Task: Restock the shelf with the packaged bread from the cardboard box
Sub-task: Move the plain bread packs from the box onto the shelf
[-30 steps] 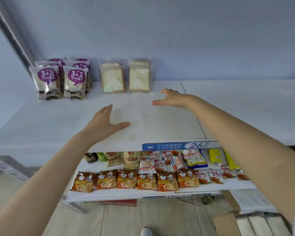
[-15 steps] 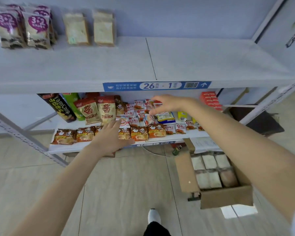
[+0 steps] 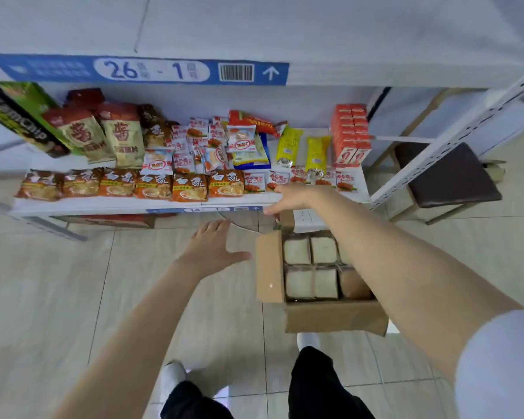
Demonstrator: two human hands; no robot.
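**Both hands open; the bread box lay low and to the right**

The brown cardboard box (image 3: 333,316) was seen standing open on the pale tiled floor (image 3: 73,297), just short of the white lower shelf (image 3: 103,204). Inside it, the clear-wrapped packets of pale sliced bread (image 3: 312,267) were packed in two rows with their broad faces turned up. The right-hand column was partly hidden by a forearm, so the count could not be settled. The white upper shelf (image 3: 345,31), judged to be the one to be filled, ran across the top of the view, well apart from the box.

Nothing was held. The left hand (image 3: 212,249) was spread wide, back uppermost, with its thumb pointed at the box's raised left flap (image 3: 270,267) and just beside it. The right hand (image 3: 288,198) was stretched out flat with relaxed fingers. It was shown over the front edge of the lower shelf, past the far end of the box, while its forearm crossed the box's right side.

The bread therefore lay to the right of the left hand, and nearer the body than the right hand. The left hand was judged the closer to the near-left packets, with only a short sweep over the flap called for. The right would have to be drawn back and lowered.
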